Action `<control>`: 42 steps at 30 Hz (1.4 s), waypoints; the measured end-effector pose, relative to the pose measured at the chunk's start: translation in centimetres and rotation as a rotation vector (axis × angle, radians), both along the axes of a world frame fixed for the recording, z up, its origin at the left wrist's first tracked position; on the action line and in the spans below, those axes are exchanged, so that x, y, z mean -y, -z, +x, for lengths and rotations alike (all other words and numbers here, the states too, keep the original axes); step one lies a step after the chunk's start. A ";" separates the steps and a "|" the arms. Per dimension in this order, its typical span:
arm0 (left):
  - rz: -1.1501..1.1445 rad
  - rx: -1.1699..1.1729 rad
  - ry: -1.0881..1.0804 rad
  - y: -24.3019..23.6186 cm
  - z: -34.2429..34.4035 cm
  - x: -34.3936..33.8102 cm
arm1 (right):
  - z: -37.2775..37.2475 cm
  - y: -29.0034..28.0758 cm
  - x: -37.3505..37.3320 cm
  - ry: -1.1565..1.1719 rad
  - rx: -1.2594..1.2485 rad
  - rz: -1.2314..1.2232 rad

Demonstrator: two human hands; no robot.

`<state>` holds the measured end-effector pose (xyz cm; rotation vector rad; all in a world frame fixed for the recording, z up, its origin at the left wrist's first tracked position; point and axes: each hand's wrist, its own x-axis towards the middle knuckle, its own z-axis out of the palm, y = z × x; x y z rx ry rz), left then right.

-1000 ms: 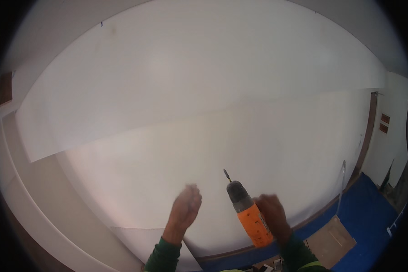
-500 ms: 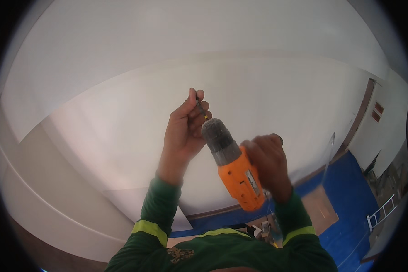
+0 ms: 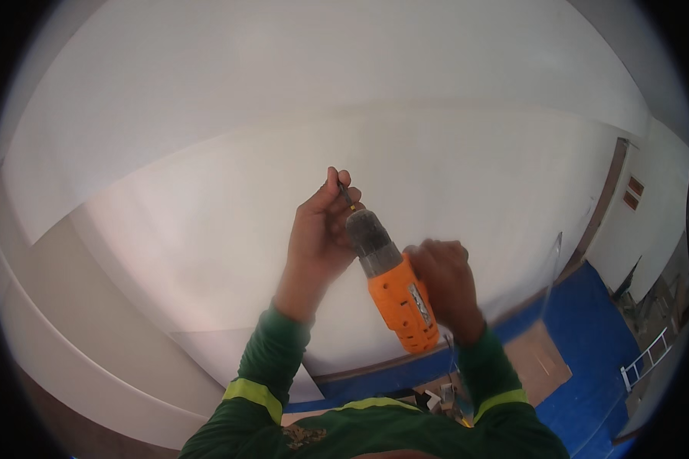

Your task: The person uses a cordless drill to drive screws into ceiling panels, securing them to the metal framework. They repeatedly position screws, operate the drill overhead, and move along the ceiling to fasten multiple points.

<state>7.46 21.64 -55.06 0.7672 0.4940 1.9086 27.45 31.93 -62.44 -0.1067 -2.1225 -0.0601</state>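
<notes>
White wall panelling (image 3: 207, 229) spreads behind, with blue floor covering (image 3: 582, 321) toward four o'clock. Just off centre toward five o'clock, an orange drill (image 3: 403, 306) aims its bit (image 3: 347, 197) toward eleven. The right hand (image 3: 447, 284) clasps the drill from its three o'clock side; the left hand (image 3: 318, 239) pinches the bit.
</notes>
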 end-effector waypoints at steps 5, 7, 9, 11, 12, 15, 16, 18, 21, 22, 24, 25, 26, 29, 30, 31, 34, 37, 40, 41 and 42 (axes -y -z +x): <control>-0.040 -0.042 -0.134 -0.8 1.5 0.2 | 0.1 0.2 0.1 0.017 0.007 0.004; -0.010 -0.114 -0.211 -0.8 2.0 0.1 | 0.0 0.5 0.1 0.003 -0.003 -0.020; 0.014 -0.151 -0.232 -0.7 2.5 0.3 | 0.1 0.9 0.0 -0.047 -0.020 -0.078; 0.053 -0.174 -0.192 -1.1 2.9 0.2 | -0.4 1.5 0.0 -0.060 -0.091 -0.080; 0.085 -0.198 -0.184 -1.8 3.2 0.2 | -0.7 1.3 0.1 -0.071 -0.126 -0.077; 0.160 -0.256 -0.214 -2.1 3.8 0.9 | -0.7 0.4 0.6 0.035 -0.185 0.080; 0.180 -0.277 -0.244 -2.1 3.7 0.7 | -0.5 0.3 0.6 0.076 -0.193 0.129; 0.216 -0.343 -0.308 -2.2 3.5 0.9 | -0.8 0.3 0.5 0.171 -0.254 0.269; 0.243 -0.423 -0.365 -2.0 3.0 0.5 | -1.2 0.4 -0.3 0.223 -0.300 0.336; 0.252 -0.479 -0.391 -1.6 1.2 -0.3 | -2.7 0.7 -1.0 0.225 -0.302 0.346; 0.269 -0.591 -0.404 -1.4 -1.8 -2.4 | -4.8 1.3 -2.9 0.275 -0.298 0.374; 0.277 -0.639 -0.445 -2.2 -2.3 -2.6 | -5.6 0.8 -3.6 0.282 -0.324 0.390; 0.293 -0.687 -0.487 -3.2 -3.4 -3.0 | -7.0 0.0 -4.3 0.289 -0.352 0.414; 0.315 -0.895 -0.654 -7.0 -6.2 -4.7 | -9.5 -2.8 -5.7 0.375 -0.364 0.426; 0.304 -0.974 -0.689 -8.4 -7.9 -5.2 | -10.6 -3.5 -6.2 0.400 -0.367 0.434; 0.289 -1.004 -0.701 -9.1 -8.2 -6.2 | -11.1 -4.0 -7.2 0.423 -0.375 0.443; 0.262 -1.066 -0.746 -10.4 -11.8 -9.4 | -15.0 -4.8 -9.9 0.458 -0.391 0.454; 0.203 -1.166 -0.798 -10.5 -14.0 -10.9 | -17.2 -4.3 -10.7 0.481 -0.402 0.447; 0.231 -1.100 -0.766 -13.0 -13.8 -11.7 | -17.2 -6.4 -11.2 0.486 -0.410 0.461; 0.218 -1.115 -0.770 -15.4 -12.0 -11.0 | -15.6 -8.8 -10.9 0.478 -0.409 0.458; 0.203 -1.130 -0.773 -17.6 -10.1 -10.4 | -13.8 -11.2 -10.6 0.470 -0.408 0.454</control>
